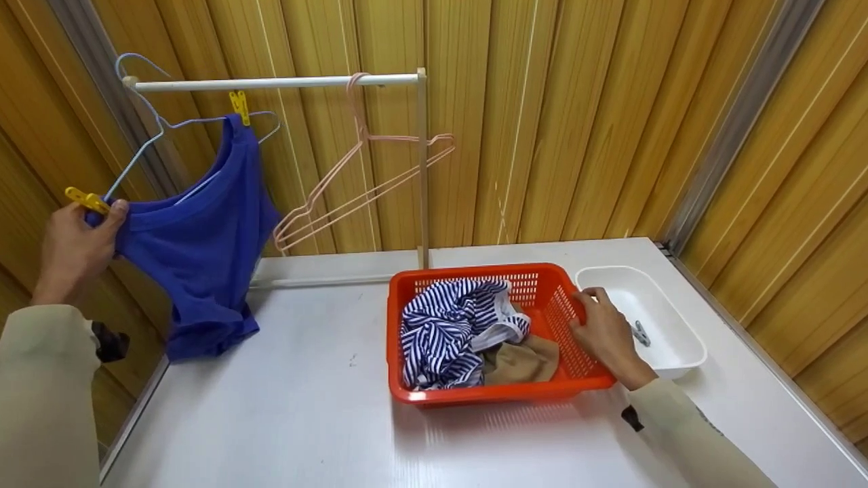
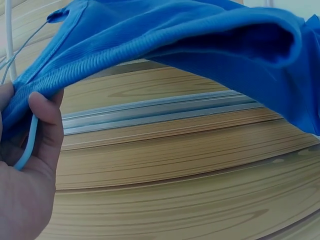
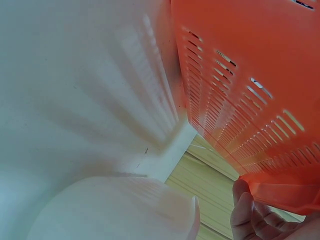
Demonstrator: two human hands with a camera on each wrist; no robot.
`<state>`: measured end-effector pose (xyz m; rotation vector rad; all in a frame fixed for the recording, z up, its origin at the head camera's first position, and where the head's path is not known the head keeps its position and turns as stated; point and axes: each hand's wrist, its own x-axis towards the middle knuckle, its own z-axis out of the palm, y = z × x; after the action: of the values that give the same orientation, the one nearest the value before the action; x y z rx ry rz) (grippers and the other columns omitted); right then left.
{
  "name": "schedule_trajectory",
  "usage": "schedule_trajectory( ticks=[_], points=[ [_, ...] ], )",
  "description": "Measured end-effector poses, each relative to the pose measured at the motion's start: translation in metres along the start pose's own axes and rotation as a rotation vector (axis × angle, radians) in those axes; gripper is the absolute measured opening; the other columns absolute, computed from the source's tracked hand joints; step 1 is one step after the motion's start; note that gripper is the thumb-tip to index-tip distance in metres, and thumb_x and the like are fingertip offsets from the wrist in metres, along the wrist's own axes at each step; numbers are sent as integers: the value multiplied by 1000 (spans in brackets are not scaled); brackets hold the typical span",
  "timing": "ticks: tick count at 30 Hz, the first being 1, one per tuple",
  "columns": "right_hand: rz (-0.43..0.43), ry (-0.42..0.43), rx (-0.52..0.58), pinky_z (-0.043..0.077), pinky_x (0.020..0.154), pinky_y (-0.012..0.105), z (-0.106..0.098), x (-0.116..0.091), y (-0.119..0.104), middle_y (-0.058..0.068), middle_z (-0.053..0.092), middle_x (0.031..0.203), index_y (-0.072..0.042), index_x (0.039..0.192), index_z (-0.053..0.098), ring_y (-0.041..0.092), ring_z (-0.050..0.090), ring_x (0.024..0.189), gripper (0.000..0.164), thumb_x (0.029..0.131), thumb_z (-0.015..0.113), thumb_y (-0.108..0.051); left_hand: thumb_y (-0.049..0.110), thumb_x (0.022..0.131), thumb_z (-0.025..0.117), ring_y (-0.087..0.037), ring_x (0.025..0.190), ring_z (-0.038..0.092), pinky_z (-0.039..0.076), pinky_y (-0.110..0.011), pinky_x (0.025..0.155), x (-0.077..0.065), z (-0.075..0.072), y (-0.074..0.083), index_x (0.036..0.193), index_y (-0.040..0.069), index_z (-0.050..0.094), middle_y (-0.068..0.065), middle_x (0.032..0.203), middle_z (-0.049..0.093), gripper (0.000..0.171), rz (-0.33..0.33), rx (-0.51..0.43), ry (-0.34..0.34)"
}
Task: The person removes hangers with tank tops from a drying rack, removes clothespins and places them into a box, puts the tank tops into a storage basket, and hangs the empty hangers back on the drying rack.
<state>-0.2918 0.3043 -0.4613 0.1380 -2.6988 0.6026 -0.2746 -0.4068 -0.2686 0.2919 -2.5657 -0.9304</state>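
Left hand (image 1: 74, 245) pinches one shoulder of the blue garment (image 1: 196, 237) between thumb and fingers, a yellow clip (image 1: 87, 199) sitting right at the fingertips; the left wrist view shows the pinch, with a pale blue wire end running through the palm. The garment is on a light blue hanger (image 1: 203, 120), which is hooked at the left end of the white rack (image 1: 278, 83). A second yellow clip (image 1: 239, 108) stands on the garment's other shoulder. Hem hangs low at the left of the white table (image 1: 291, 420); whether it touches the tabletop is hard to tell from this angle. Right hand (image 1: 608, 335) grips the right rim of the red basket (image 1: 502, 392), fingers curled round the edge; right wrist view agrees, showing the slotted outer wall. Basket contents: a blue-and-white striped garment (image 1: 441, 332) bunched on the left, a brown cloth (image 1: 522, 360) beside it at lower right. White basin (image 1: 671, 318) lies just right of the basket, with a grey clip (image 1: 640, 333) inside. Pink wire hangers (image 1: 393, 139) hang from the rack, right of the garment. Wood-grain panelling (image 1: 597, 135) behind.
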Motion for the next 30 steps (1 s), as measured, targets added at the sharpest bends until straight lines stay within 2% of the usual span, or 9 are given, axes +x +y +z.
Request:
schedule_trajectory(
  ticks=[3, 5, 10, 15, 20, 23, 28, 30],
  points=[
    [-3, 4, -1, 53, 71, 56, 0, 0, 0, 21, 52, 126, 0, 129, 59, 42, 63, 87, 48, 82, 64, -7, 64, 95, 36, -7, 65, 53, 47, -20, 56, -2, -2, -5, 124, 0, 49, -2, 86, 53, 72, -6, 6, 16],
    [-7, 9, -8, 52, 69, 56, 0, 1, 0, 21, 53, 126, 0, 129, 60, 43, 64, 86, 47, 82, 63, -7, 63, 96, 36, -7, 65, 52, 46, -21, 55, -5, -2, -8, 122, -1, 50, -4, 86, 53, 70, 13, 20, 26],
    [-8, 14, -23, 52, 66, 57, 0, 0, -1, 20, 53, 127, -1, 128, 60, 44, 64, 84, 46, 82, 62, -8, 60, 97, 36, -8, 67, 52, 44, -19, 54, -16, 3, -15, 124, -2, 50, -15, 97, 54, 69, 45, 40, 24],
    [14, -12, -9, 53, 69, 56, 0, 0, -1, 21, 52, 128, -1, 130, 59, 43, 64, 86, 47, 83, 62, -7, 59, 98, 36, -11, 72, 55, 44, -14, 56, -29, 10, -20, 136, -1, 45, -25, 113, 56, 72, 46, 15, -18],
    [17, -18, -4, 52, 72, 57, -1, 1, 0, 21, 51, 128, -1, 131, 58, 43, 63, 88, 48, 84, 63, -7, 53, 101, 37, -15, 74, 55, 43, -14, 57, -42, 17, -27, 136, -2, 45, -29, 114, 57, 66, 95, 12, -58],
    [19, -17, -3, 52, 73, 57, 0, 1, 0, 21, 52, 128, -1, 132, 58, 43, 63, 89, 49, 84, 64, -7, 53, 101, 37, -22, 79, 57, 44, -14, 58, -49, 23, -30, 137, -1, 44, -30, 116, 56, 65, 96, 5, -72],
    [25, -27, 7, 53, 74, 56, -2, 0, -1, 22, 51, 129, -1, 133, 57, 43, 63, 90, 49, 85, 63, -7, 55, 101, 35, -40, 96, 56, 43, -11, 61, -62, 36, -32, 140, -1, 41, -32, 125, 52, 69, 62, -32, -104],
    [26, -29, 8, 53, 75, 57, -2, 0, -1, 22, 51, 129, -1, 134, 56, 43, 63, 90, 49, 85, 63, -8, 55, 101, 35, -43, 99, 56, 46, -15, 64, -67, 41, -33, 139, -1, 43, -33, 125, 53, 68, 63, -33, -103]
  ],
)
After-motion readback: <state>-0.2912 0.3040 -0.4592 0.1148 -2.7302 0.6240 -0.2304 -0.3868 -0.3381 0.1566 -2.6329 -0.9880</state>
